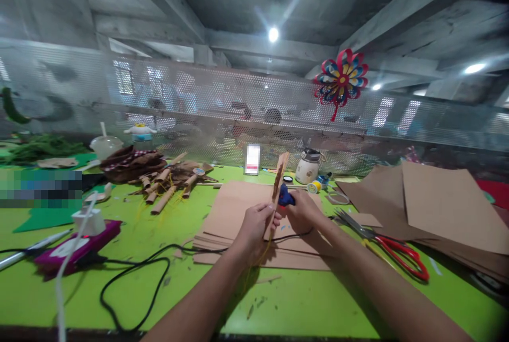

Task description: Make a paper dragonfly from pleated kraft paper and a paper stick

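Observation:
My left hand (255, 228) is closed around the lower part of a narrow brown paper piece (280, 173), which stands nearly upright with a ragged darker edge. A thin yellow string hangs below that hand. My right hand (304, 210) grips a small blue glue gun (285, 196), held close against the right side of the paper piece; its nozzle is hidden. From my right hand a black cord runs left across the table. Beneath both hands lies a stack of brown kraft paper sheets (234, 201).
Red-handled scissors (401, 257) lie open at right, beside more kraft paper (449, 204). Rolled paper tubes (164, 199) with yellow strings lie left. A purple power strip (79, 246) and looping black cord (167, 268) occupy the front left. A jar (308, 167) and a lit phone (252, 159) stand behind.

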Demonstrator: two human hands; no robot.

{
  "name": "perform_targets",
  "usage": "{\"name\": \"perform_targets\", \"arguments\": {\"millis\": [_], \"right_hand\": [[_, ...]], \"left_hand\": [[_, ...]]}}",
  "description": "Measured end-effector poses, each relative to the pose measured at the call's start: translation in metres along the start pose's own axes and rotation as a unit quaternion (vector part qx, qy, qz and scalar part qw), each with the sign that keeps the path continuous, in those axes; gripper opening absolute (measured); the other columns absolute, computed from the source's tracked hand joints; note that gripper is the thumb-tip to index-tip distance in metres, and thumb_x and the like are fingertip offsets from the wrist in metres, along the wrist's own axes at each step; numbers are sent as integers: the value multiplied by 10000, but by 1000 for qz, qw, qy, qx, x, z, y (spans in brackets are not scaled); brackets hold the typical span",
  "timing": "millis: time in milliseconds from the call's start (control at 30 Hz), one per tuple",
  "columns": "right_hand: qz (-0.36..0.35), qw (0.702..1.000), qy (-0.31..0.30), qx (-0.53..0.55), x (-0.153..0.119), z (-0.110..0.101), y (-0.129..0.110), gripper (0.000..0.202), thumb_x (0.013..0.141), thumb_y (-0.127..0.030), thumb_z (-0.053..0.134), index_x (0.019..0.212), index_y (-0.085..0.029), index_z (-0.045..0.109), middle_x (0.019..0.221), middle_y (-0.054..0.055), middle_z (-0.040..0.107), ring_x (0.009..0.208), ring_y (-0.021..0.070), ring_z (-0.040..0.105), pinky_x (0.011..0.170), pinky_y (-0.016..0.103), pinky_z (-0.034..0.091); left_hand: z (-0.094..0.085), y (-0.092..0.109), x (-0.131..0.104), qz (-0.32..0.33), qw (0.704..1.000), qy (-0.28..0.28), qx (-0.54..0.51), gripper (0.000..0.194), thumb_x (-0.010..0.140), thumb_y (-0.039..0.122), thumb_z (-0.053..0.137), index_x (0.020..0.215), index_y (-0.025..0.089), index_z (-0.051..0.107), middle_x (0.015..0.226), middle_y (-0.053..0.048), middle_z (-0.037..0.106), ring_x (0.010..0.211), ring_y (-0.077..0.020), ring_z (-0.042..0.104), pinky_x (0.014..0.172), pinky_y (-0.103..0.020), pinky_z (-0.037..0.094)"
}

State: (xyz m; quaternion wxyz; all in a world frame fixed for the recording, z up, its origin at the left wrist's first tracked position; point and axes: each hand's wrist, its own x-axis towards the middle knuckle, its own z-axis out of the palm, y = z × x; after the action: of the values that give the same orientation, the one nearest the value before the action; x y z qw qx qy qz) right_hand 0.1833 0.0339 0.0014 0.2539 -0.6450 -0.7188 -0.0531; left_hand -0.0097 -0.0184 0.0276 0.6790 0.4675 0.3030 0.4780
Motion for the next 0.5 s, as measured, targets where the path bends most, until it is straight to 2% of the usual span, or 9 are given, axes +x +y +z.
{"name": "perform_targets", "arguments": {"millis": [167,267,333,400,500], "right_hand": [[-30,999,-24,-5,0,-7,7,220,638,-256,679,821,-137,654,844,78,609,835,217,519,748,289,384],[-37,999,9,26,-8,-26,1,252,693,-288,655,898,-142,658,917,103,618,889,237,532,779,331,411],[-21,986,83,145,-17,-41,-12,219,793,-325,559,877,-146,653,864,89,629,819,206,566,747,327,448],[-2,953,128,275,-26,-54,-29,272,830,-383,515,844,-142,639,800,72,632,722,174,584,691,307,477],[19,919,107,380,-34,-64,-49,378,766,-429,606,999,-131,602,759,48,611,660,153,572,613,273,490]], "left_hand": [[-3,-4,4,-11,1000,-12,-23,217,708,307,637,685,97,585,632,-51,587,510,-87,507,508,-202,389],[-3,-3,3,-5,1000,-18,-15,225,717,311,629,672,97,578,636,-56,589,508,-88,508,506,-205,389],[-1,-2,1,-7,1000,-25,-13,233,716,319,630,671,98,576,637,-54,588,505,-88,506,502,-206,384],[1,-3,-1,-6,1000,-29,-3,249,703,337,644,672,99,578,635,-53,589,505,-89,506,497,-206,376],[5,-8,0,2,999,-28,27,294,675,385,676,683,108,579,617,-38,586,502,-90,499,488,-202,357]]}}
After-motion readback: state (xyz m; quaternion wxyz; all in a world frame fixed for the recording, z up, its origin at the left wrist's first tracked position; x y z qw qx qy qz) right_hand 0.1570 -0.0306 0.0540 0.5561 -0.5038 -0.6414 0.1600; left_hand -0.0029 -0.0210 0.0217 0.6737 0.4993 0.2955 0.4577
